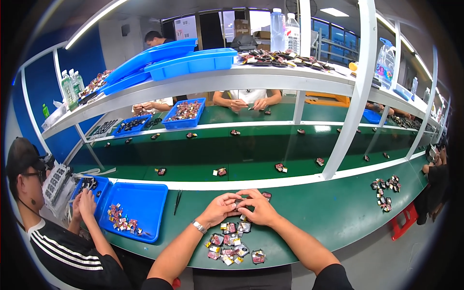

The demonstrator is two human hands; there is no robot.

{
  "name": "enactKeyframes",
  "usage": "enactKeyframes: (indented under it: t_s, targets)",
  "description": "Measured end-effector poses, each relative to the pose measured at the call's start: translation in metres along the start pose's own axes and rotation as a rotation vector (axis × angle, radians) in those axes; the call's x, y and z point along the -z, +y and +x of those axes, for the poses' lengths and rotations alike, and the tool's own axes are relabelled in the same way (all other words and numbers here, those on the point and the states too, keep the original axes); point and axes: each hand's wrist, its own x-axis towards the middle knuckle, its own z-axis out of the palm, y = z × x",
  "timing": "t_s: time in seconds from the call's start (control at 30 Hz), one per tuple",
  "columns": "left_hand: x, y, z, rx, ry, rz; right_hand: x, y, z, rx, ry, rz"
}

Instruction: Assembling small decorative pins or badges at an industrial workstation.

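Fingers of L hand & R hand pinch a small dark part, best gripped lightly w/ even pressure.

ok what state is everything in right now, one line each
Left hand, closed on a dark part
Right hand, closed on the same part
Tweezers, lying on the green table
Loose parts, clustered on the table
Blue tray, partly filled
Shelf trays, stacked, some tilted
Shelf bottles, upright
Ceiling light, on
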Motion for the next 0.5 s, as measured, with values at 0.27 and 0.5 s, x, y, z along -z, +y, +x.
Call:
enactKeyframes:
  t_s: [0.27,0.5]
  targets:
    - [-0.003,-0.002,-0.001,-0.014,0.03,-0.035,-0.013,-0.008,-0.002,-0.006,0.185,-0.117]
    - [-0.005,0.001,-0.001,-0.038,0.086,-0.02,-0.02,-0.006,-0.005,-0.019,0.186,-0.134]
